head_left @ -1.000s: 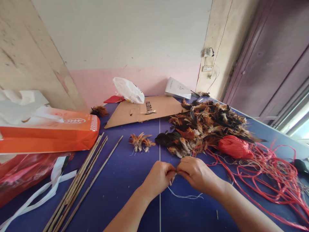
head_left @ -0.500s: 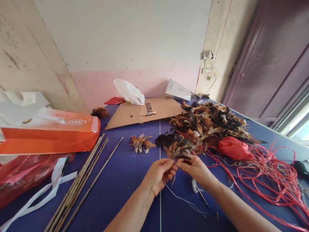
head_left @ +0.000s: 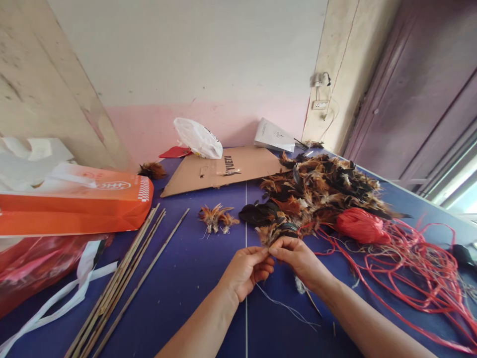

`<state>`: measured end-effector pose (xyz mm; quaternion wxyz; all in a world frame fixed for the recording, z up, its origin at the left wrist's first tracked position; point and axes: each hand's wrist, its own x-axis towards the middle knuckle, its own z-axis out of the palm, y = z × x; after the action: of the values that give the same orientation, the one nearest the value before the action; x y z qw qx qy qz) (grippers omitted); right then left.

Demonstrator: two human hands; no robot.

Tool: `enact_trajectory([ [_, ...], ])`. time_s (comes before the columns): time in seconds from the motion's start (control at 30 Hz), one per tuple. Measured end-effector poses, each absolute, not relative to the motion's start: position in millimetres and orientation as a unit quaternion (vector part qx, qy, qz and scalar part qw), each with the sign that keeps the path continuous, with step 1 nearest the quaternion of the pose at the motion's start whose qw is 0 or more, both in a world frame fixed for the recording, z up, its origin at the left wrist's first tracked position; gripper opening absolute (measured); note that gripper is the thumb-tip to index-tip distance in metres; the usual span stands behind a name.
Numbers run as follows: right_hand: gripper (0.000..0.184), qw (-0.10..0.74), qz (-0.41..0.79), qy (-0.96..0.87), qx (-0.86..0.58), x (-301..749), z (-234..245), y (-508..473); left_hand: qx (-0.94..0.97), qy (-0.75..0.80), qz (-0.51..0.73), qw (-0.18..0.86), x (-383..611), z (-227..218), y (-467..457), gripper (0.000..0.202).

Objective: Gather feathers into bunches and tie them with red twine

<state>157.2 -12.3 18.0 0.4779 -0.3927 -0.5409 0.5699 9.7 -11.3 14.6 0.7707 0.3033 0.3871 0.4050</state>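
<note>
My left hand (head_left: 249, 272) is closed, thumb and fingers pinching the base of a small bunch of brown feathers (head_left: 269, 232). Against it, my right hand (head_left: 296, 258) pinches at the same base, its fingertips touching the left ones. What exactly sits between the right fingertips is hidden. From below the left hand a thin pale thread (head_left: 288, 309) trails over the blue table (head_left: 208, 303). Two small tied feather bunches (head_left: 214, 219) lie to the left of the hands. Just beyond the fingers spreads a large heap of brown and black feathers (head_left: 316, 184).
Thin sticks (head_left: 122, 283) lie at left, near an orange bag (head_left: 74, 211) and a red plastic bag (head_left: 40, 268). A cardboard sheet (head_left: 246, 166) with a white plastic bag (head_left: 197, 138) lies at the back. Tangled red plastic twine (head_left: 417, 268) covers the right side.
My right hand's fingers have shifted slightly and closed in against the left fingertips at the feather base. The left hand stays nearly in place. The view has moved a little.
</note>
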Motion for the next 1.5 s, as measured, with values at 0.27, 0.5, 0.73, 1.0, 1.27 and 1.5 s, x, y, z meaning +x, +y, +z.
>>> enact_trajectory([
  [0.27,0.016,0.498,0.572,-0.510,-0.406,153.9,16.2,-11.7,0.323,0.398,0.370,0.775,8.5,10.6,-9.4,0.012],
  [0.5,0.021,0.498,0.527,-0.492,-0.481,163.0,8.0,-3.4,0.522,0.478,0.309,0.636,2.9,16.1,-7.8,0.020],
  [0.73,0.020,0.477,0.541,-0.481,-0.499,161.5,9.1,-3.9,0.586,0.452,0.370,0.562,-3.7,22.0,-5.7,0.019],
  [1.0,0.021,0.454,0.588,-0.479,-0.467,158.7,6.3,-5.3,0.547,0.344,0.450,0.616,0.6,15.8,-4.8,0.018],
  [1.27,0.020,0.458,0.592,-0.463,-0.474,158.8,6.5,-5.3,0.451,0.310,0.489,0.679,6.3,4.0,-3.2,0.010],
  [1.5,0.021,0.450,0.599,-0.471,-0.466,159.7,7.0,-4.6,0.509,0.319,0.441,0.667,2.2,7.1,-3.5,0.016],
])
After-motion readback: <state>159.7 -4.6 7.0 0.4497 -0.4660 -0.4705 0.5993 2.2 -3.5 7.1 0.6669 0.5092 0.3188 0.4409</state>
